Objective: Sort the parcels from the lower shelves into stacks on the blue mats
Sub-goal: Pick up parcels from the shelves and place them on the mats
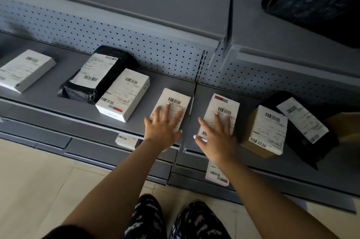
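The left hand [163,129] lies flat with fingers spread and straight on the left white carton [178,100]; the right hand [216,139] lies the same way on the right white carton [224,104], thumb splayed off the carton's near left side; neither grip has closed, so both touch a lid and hold nothing.

The step looks like the pick-up of two parcels at once; the next move calls for each grip to curl over the long edges and lift, since the paper labels look smooth and the cartons rigid and light; the blue mats are out of view, so the carry needs a turn away.

Both cartons sit near the front edge of the grey metal shelf [48,100], one on each side of the seam between two bays. Right of them a brown cardboard box [268,131] leans against a black poly bag [311,149], soft and wrinkled. Left of them a larger white box [124,94] touches a crumpled black mailer [116,63]; a flat white box [25,69] lies well apart toward the left end. Two more labelled parcels [126,139] peek from the shelf below.
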Demonstrator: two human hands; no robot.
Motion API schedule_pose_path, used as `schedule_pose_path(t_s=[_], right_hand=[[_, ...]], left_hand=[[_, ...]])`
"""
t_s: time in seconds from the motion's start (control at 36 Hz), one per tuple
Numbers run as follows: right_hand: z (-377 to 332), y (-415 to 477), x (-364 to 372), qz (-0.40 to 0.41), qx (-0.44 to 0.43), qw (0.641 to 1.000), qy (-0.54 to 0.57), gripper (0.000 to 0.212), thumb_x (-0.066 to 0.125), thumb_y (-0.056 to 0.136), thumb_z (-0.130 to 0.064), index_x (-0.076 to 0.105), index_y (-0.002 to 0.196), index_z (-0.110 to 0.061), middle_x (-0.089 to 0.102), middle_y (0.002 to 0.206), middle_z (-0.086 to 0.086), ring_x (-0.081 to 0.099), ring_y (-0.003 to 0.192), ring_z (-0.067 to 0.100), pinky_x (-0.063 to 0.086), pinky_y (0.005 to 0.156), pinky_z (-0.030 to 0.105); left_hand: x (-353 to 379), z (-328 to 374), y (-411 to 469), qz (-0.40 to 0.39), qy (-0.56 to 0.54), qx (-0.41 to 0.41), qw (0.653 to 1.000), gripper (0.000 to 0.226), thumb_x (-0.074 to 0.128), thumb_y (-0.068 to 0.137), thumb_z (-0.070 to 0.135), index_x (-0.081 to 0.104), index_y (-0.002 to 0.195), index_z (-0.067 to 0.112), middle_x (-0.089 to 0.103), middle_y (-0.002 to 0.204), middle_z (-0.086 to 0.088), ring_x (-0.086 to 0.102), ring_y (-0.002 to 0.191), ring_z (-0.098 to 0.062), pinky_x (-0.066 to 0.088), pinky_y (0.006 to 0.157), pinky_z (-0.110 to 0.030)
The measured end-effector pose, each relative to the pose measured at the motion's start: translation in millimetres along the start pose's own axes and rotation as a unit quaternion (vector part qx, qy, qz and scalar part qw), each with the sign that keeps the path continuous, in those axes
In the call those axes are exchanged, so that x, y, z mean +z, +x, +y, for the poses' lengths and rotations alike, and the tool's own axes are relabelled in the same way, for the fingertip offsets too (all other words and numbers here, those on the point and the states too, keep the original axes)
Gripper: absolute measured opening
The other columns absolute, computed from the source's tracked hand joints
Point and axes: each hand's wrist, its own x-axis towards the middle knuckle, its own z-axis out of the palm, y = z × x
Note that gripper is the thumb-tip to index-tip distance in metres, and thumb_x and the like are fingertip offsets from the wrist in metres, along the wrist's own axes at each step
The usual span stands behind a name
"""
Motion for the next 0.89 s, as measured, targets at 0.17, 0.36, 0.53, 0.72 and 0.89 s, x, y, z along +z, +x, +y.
schedule_pose_path(t_s=[0.17,0.36,0.53,0.72,0.89], right_hand=[[3,-8,-11,0.0,-0.033,0.999,-0.015,0.05,0.05,0.088,-0.052,0.039,0.137,-0.043,0.006,0.159,-0.003,-0.004,0.145,0.033,0.031,0.101,0.059],[12,-46,-33,0.024,-0.091,0.995,0.018,0.046,0.047,0.073,-0.049,0.063,0.114,-0.033,0.047,0.143,0.009,0.037,0.132,0.038,0.047,0.082,0.06],[0,-75,-55,0.021,-0.171,0.985,0.017,0.048,0.052,0.069,-0.047,0.065,0.113,-0.033,0.054,0.136,0.008,0.044,0.128,0.038,0.047,0.079,0.059],[-41,-90,-85,0.032,-0.246,0.969,0.016,0.053,0.046,0.071,-0.05,0.062,0.119,-0.036,0.05,0.139,0.005,0.034,0.132,0.029,0.044,0.08,0.054],[-90,-108,-111,0.062,-0.313,0.947,0.04,0.056,0.048,0.073,-0.05,0.058,0.126,-0.037,0.045,0.143,0.006,0.032,0.135,0.027,0.043,0.082,0.053]], left_hand=[[-13,-2,-18,0.005,-0.007,0.017,1.0,0.067,0.03,0.094,0.059,-0.007,0.148,0.043,-0.005,0.16,0.001,0.006,0.141,-0.031,0.027,0.105,-0.059],[-38,-19,-78,0.018,-0.017,0.035,0.999,0.062,0.027,0.095,0.058,0.002,0.15,0.043,0.003,0.16,0.003,0.011,0.14,-0.031,0.024,0.104,-0.059],[-66,-42,-128,0.044,-0.053,0.0,0.998,0.057,0.033,0.084,0.056,0.044,0.137,0.038,0.045,0.144,-0.003,0.044,0.123,-0.037,0.041,0.085,-0.063],[-95,-73,-182,0.088,-0.072,-0.056,0.992,0.056,0.031,0.087,0.056,0.045,0.139,0.036,0.043,0.146,-0.003,0.038,0.126,-0.035,0.038,0.091,-0.063],[-123,-112,-225,0.141,-0.077,-0.076,0.984,0.055,0.033,0.089,0.054,0.044,0.139,0.036,0.04,0.147,-0.003,0.035,0.128,-0.034,0.038,0.092,-0.062]])
